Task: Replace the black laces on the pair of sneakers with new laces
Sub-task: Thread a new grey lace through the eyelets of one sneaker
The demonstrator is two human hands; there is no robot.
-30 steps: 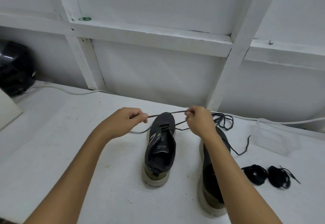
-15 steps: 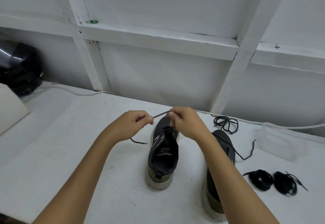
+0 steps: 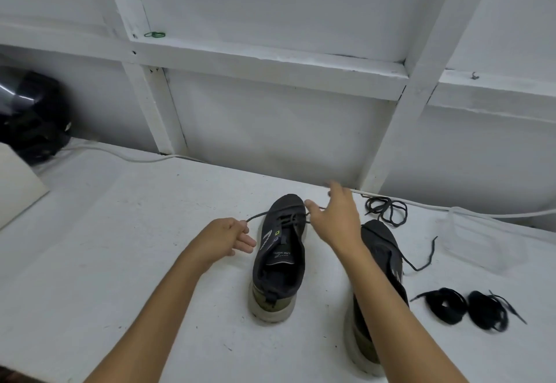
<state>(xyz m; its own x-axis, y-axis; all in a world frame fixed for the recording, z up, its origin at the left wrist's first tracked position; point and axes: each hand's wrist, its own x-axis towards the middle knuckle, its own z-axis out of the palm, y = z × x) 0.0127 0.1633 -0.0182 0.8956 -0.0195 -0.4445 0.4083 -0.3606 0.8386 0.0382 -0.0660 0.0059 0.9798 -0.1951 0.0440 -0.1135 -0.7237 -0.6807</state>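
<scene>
The left hand pinches a lace end, its other fingers loosely extended. Between both hands stands the sneaker. The right hand hovers spread above its toe, holding nothing.

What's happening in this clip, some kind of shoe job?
A person is lacing the left sneaker. The left hand pinches one end of its lace; the right hand is open above the toe. The right sneaker sits partly behind the forearm. Two lace bundles and a loose lace lie nearby.
</scene>
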